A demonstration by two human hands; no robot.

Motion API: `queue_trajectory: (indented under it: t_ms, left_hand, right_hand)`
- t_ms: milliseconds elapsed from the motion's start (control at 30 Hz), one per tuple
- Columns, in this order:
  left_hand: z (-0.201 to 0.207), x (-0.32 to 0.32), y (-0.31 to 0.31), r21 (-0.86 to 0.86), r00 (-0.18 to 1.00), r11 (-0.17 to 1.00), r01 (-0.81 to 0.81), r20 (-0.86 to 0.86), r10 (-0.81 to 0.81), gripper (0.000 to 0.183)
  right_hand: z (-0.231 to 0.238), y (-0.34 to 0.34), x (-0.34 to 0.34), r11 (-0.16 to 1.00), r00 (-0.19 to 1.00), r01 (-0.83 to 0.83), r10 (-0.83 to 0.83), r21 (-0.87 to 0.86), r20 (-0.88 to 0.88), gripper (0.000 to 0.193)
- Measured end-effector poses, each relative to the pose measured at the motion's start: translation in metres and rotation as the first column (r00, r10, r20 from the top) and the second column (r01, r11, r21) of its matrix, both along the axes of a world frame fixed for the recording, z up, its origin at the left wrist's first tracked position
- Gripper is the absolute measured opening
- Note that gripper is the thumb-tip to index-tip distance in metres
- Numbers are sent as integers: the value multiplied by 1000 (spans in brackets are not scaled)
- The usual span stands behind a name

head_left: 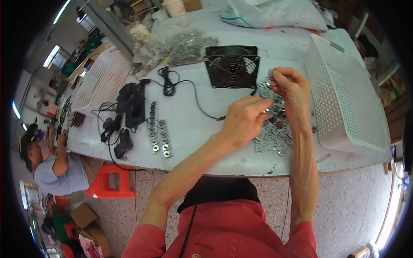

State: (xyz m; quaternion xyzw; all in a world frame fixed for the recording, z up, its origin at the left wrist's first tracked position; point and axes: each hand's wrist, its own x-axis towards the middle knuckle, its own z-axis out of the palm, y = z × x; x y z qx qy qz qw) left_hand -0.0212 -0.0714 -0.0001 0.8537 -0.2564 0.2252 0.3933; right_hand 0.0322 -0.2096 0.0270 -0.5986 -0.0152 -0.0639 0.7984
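Observation:
My right hand (296, 92) is raised over the right side of the table, thumb and fingertips pinching a small round silver metal piece (271, 73). Lower and to its left, my left hand (246, 119) is closed, palm down, its fingertips at the edge of a loose pile of small silver metal parts (271, 136). Bright metal shows by the left thumb, but whether the fingers grip it is hidden. A few brownish parts (279, 125) lie in the pile. Just beyond my hands stands a black box fan (232, 69) with a round wire grille.
Metal parts stand in rows (153, 127) left of centre. Beside them are a black power adapter (131, 105) and cables. White perforated baskets flank the table, one at right (344, 99). Bagged parts (189, 46) lie behind. A co-worker (60, 167) sits at far left near an orange stool (112, 182).

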Motion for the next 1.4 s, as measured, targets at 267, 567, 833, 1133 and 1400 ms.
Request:
queue_trajectory:
  t_ms: [267, 567, 833, 1133, 1400]
  left_hand:
    - [47, -54, 96, 159, 920, 906, -391, 94, 381, 18]
    - [23, -134, 132, 532, 767, 675, -511, -72, 637, 46]
    - [32, -157, 109, 580, 842, 742, -335, -169, 513, 59]
    - [22, -150, 121, 248, 937, 921, -299, -105, 333, 31]
    - [29, -100, 114, -507, 899, 760, -406, -372, 232, 14]
  right_hand:
    - [-3, 4, -2, 995, 999, -35, 35, -88, -7, 11]
    - [-6, 14, -7, 983, 995, -95, 93, -155, -25, 11]
    - [-6, 17, -9, 980, 994, -106, 101, -169, -40, 11]
    - [3, 21, -19, 908, 923, -384, 383, -169, -42, 9]
    - [3, 30, -29, 751, 755, -654, 643, -87, -127, 6]
